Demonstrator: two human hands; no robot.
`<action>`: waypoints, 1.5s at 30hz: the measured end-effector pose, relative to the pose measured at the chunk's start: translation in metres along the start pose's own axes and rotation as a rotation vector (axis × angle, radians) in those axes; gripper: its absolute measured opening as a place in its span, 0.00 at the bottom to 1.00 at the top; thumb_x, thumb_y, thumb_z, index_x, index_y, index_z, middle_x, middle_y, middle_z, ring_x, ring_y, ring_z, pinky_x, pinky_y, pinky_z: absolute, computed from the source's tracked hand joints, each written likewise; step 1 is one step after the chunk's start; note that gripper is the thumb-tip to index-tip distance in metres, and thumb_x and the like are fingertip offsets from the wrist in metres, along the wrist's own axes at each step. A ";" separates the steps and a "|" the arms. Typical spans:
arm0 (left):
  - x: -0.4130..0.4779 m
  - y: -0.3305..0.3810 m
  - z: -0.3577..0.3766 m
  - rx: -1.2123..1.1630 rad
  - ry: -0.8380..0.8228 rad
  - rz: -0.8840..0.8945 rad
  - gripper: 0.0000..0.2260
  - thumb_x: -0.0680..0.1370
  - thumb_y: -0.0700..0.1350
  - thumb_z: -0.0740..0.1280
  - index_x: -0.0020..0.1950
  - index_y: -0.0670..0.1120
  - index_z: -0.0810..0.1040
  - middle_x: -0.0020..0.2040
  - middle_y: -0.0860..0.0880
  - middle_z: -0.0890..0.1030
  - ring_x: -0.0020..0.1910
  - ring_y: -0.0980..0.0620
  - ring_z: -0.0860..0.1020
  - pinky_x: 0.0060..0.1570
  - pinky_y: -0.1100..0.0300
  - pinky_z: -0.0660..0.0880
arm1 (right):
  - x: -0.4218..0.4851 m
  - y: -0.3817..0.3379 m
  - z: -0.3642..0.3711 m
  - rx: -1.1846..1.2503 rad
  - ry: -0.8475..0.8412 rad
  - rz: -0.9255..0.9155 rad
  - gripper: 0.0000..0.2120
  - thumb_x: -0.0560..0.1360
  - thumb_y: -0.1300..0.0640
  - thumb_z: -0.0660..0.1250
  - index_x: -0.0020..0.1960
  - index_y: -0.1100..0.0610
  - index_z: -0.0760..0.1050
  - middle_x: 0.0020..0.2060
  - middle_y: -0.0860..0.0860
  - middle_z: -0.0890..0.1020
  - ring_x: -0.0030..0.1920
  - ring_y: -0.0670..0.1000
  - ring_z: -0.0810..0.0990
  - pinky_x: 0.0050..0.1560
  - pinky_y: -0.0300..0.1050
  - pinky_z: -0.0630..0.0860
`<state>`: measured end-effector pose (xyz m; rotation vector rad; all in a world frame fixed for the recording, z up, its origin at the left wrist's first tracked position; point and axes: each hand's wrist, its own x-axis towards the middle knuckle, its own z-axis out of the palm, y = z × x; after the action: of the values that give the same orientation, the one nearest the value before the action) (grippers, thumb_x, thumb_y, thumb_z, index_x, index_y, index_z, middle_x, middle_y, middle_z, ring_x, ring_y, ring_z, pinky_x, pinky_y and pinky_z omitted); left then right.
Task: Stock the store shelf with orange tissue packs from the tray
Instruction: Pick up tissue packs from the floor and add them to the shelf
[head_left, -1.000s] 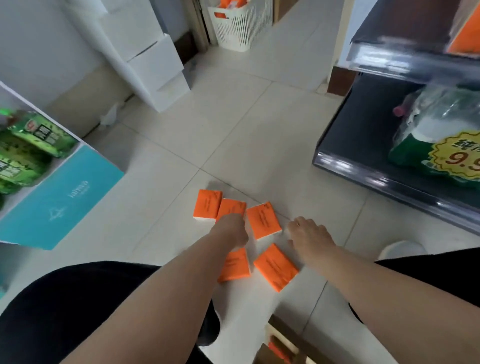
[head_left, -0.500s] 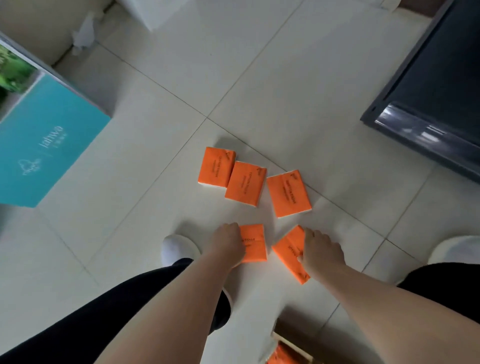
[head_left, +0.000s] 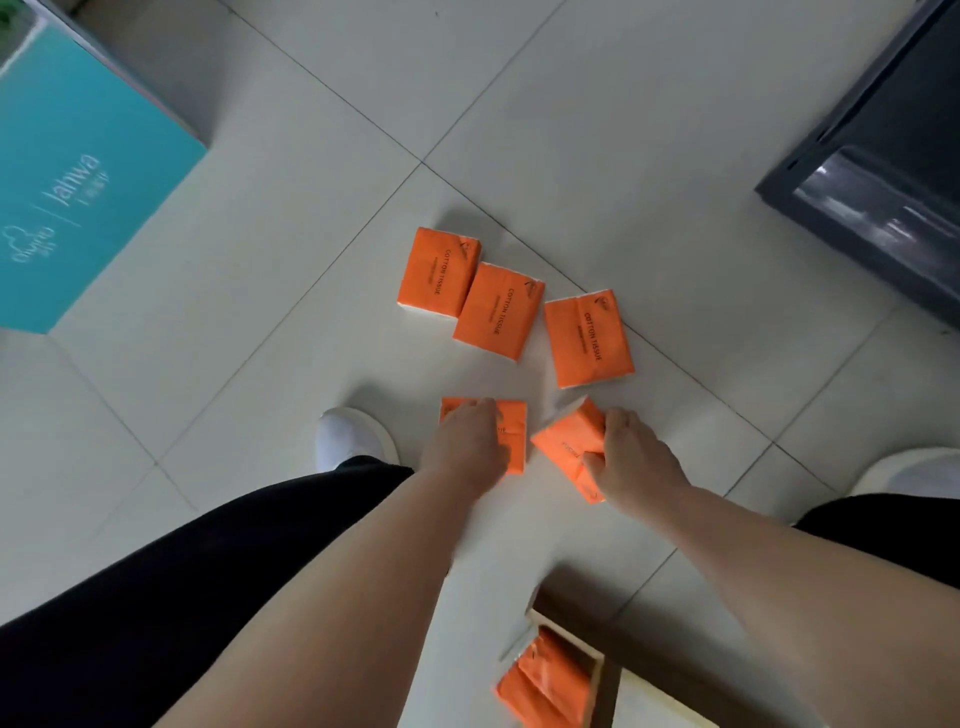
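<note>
Five orange tissue packs lie on the tiled floor (head_left: 597, 130) in front of you, and more sit in the wooden tray (head_left: 584, 657) at the bottom edge, near your right forearm. The dark shelf (head_left: 857, 156) is up at the right, well apart from the packs.

Your left hand (head_left: 465, 449) lies flat over the near left pack (head_left: 511, 428), with the fingers curled down on it. I cannot tell if it is already clamped or only pressing. Your right hand (head_left: 631, 457) is closed on the near right pack (head_left: 563, 444), thumb on one long side and fingers on the other, and one end of this pack is tipped up from the floor.

I judge these packs to be light and soft, wrapped in thin smooth film, so they will dent under a hard squeeze and may slide on the tile. Take each one across its short width, on the two long edges, with gentle pressure.

The three far packs lie flat, printed face up. The far left pack (head_left: 436, 273) and the middle pack (head_left: 498, 312) touch at a corner and lean a little to the right; the far right pack (head_left: 589, 338) stands apart and leans a little left. Their long axes all run roughly away from you. The pack in your right hand points diagonally, towards the upper right.
</note>
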<state>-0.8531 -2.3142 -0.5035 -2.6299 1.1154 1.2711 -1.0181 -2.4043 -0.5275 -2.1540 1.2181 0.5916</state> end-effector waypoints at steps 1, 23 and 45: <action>-0.007 -0.003 0.004 0.004 -0.005 -0.017 0.13 0.75 0.43 0.65 0.60 0.45 0.74 0.60 0.47 0.77 0.61 0.46 0.74 0.58 0.54 0.72 | -0.005 -0.001 0.000 0.003 0.010 -0.009 0.18 0.76 0.53 0.63 0.61 0.60 0.65 0.59 0.57 0.72 0.60 0.58 0.73 0.55 0.51 0.71; -0.121 -0.037 0.180 -0.087 -0.423 -0.568 0.14 0.71 0.48 0.74 0.54 0.51 0.78 0.52 0.53 0.81 0.53 0.53 0.80 0.45 0.63 0.75 | -0.038 0.002 0.010 0.036 -0.092 -0.193 0.16 0.76 0.50 0.62 0.59 0.57 0.66 0.55 0.53 0.73 0.55 0.55 0.74 0.50 0.48 0.71; -0.033 -0.040 0.050 0.226 0.218 0.016 0.16 0.76 0.48 0.64 0.64 0.50 0.70 0.61 0.50 0.73 0.60 0.47 0.71 0.55 0.54 0.69 | -0.031 0.012 0.002 -0.243 0.054 -0.097 0.16 0.74 0.49 0.60 0.59 0.54 0.66 0.54 0.51 0.74 0.56 0.54 0.75 0.51 0.49 0.71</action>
<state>-0.8758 -2.2498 -0.5255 -2.6373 1.2273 0.8179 -1.0438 -2.3891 -0.5126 -2.4302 1.1107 0.6728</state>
